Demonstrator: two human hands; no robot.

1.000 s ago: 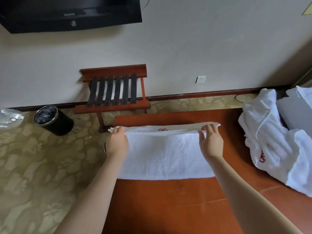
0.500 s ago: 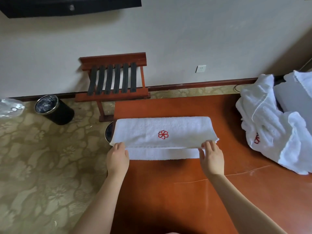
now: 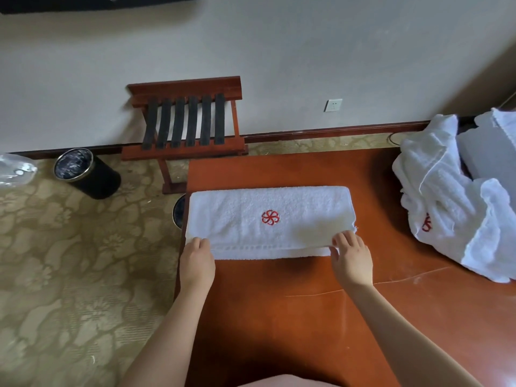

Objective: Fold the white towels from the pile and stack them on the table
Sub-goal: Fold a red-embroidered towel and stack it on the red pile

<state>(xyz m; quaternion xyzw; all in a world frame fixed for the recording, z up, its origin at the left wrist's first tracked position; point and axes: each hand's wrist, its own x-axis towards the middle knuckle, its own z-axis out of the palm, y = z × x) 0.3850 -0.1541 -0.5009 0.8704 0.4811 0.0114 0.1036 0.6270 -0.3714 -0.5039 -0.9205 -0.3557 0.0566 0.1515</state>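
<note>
Since a second ago the far edge of the white towel (image 3: 237, 216) has been carried over toward me. The flap that was raised half a second ago now lies flat, red flower logo (image 3: 270, 217) face up.

Head view: the towel is a long folded band lying crosswise on the red-brown table (image 3: 279, 317), at its left end. The left short edge sits about at the table's left edge. A narrow strip of the lower layer shows along the near side, under the top layer.

My left hand (image 3: 196, 259) is at the near left corner, fingertips on the towel. The thumb is hidden, so I cannot tell whether it pinches or just rests.

My right hand (image 3: 351, 258) is at the near right corner. Its fingers are spread and fairly straight, with the tips resting on the top layer and the thumb against its near edge. It reads as released, pressing rather than gripping.

The pile of white towels (image 3: 446, 208) is heaped on the right end of the table, well apart from the folded one, with a red mark on one piece.

Off the table, on the patterned carpet (image 3: 69, 275):
- A wooden luggage rack (image 3: 187, 121) with black straps stands against the wall.
- A black bin (image 3: 83, 171) is left of the rack.
- A second round bin (image 3: 180, 210) peeks out at the table's left edge.
- A clear plastic bag (image 3: 14, 169) shows at the far left.

A wall socket (image 3: 333, 105) is on the wall above the table.
</note>
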